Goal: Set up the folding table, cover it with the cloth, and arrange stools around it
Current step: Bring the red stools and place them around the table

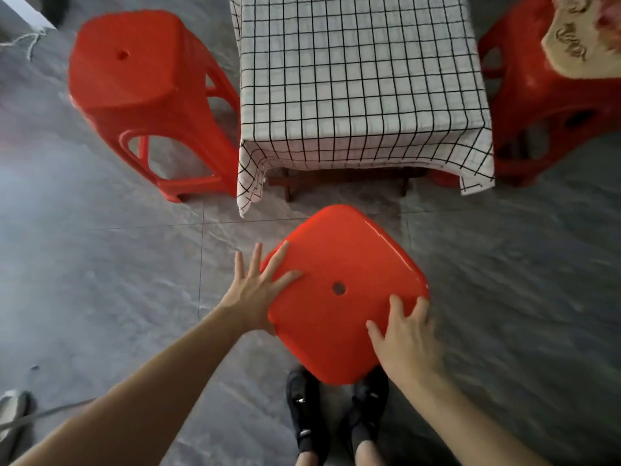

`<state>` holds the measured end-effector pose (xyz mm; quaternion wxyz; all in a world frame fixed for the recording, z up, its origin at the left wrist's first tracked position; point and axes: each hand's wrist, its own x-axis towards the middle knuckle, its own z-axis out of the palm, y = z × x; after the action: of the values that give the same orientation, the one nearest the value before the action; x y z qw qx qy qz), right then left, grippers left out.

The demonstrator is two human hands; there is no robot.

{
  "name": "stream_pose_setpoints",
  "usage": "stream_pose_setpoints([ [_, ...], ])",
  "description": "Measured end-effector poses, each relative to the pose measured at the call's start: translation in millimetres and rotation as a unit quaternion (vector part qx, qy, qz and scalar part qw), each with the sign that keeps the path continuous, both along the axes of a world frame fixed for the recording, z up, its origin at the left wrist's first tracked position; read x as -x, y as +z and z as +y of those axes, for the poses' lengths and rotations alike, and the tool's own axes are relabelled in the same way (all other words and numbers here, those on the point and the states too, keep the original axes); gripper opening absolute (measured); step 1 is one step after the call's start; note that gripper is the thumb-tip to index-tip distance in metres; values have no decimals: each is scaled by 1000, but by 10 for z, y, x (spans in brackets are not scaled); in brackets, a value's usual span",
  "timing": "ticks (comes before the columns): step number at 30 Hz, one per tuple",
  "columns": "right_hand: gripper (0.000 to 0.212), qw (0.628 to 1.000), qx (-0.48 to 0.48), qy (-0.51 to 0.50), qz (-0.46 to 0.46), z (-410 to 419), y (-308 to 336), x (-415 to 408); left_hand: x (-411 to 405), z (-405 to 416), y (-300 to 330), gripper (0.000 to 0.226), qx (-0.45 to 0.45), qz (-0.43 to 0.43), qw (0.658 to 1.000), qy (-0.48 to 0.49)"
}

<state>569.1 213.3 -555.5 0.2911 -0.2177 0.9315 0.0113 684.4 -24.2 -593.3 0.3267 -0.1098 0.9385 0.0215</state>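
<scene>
A white cloth with a black grid (pixel 359 72) covers the folding table, whose dark wooden legs (pixel 342 181) show below the hem. A red plastic stool (pixel 339 264) stands in front of me, near the table's front edge, seat turned like a diamond. My left hand (pixel 258 290) lies with straight, spread fingers against the seat's left edge. My right hand (pixel 406 341) rests flat on the seat's right corner. A second red stool (pixel 131 72) stands left of the table. A third red stool (pixel 544 105) stands at the right, partly behind the cloth.
Grey tiled floor (pixel 100 264) surrounds the table. My black shoes (pixel 336 408) stand under the near stool. A patterned cushion or cloth (pixel 584 38) sits at the top right above the right stool. A cord (pixel 33 42) lies at the far left, and a pale object (pixel 10 418) at the bottom left.
</scene>
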Motion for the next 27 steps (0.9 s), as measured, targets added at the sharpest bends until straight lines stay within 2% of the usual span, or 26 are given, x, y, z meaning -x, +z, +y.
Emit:
stream_pose_setpoints([
  [3,90,996,-2,-76,-56,-95,-144,-156,-48,-71,-27,134,-73,20,996,44],
  [6,106,995,-14,-85,-44,-133,-222,-254,-99,-86,-33,133,-137,44,986,83],
  [14,110,998,21,-55,-28,-100,-303,378,-17,351,-88,128,-156,107,965,179],
  [21,117,987,69,97,-109,-242,-270,1290,-18,926,-189,122,-138,186,916,329],
  [23,120,981,66,136,-121,-271,-236,1299,-27,910,-192,120,-130,189,909,347],
  [27,136,973,2,219,-78,-156,-238,887,9,851,-187,126,-128,200,911,337],
])
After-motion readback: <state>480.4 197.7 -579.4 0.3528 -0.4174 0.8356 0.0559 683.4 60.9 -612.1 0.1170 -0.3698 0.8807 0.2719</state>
